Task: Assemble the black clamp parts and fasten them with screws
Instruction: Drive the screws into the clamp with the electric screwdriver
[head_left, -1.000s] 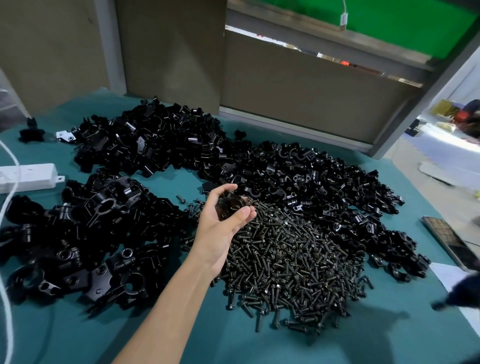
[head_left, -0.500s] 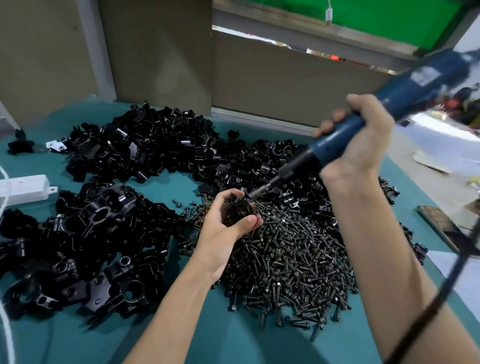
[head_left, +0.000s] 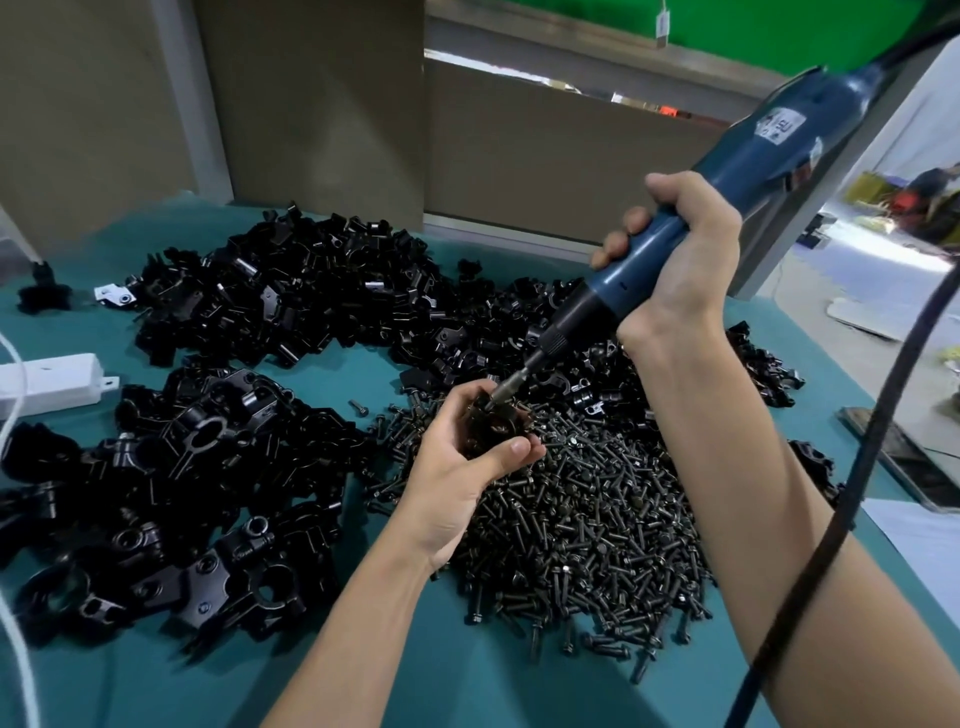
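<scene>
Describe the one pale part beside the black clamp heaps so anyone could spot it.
On the teal table, find the far heap of black clamp parts at back left. At that heap's left edge, farther back than the white power strip, lies the pale part. It is the only whitish piece there; every neighbour is black.

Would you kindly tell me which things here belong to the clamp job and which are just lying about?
Job: clamp part in left hand; blue electric screwdriver in right hand; screw pile; heaps of black clamp parts.
Lying about: white power strip; phone; white paper.
</scene>
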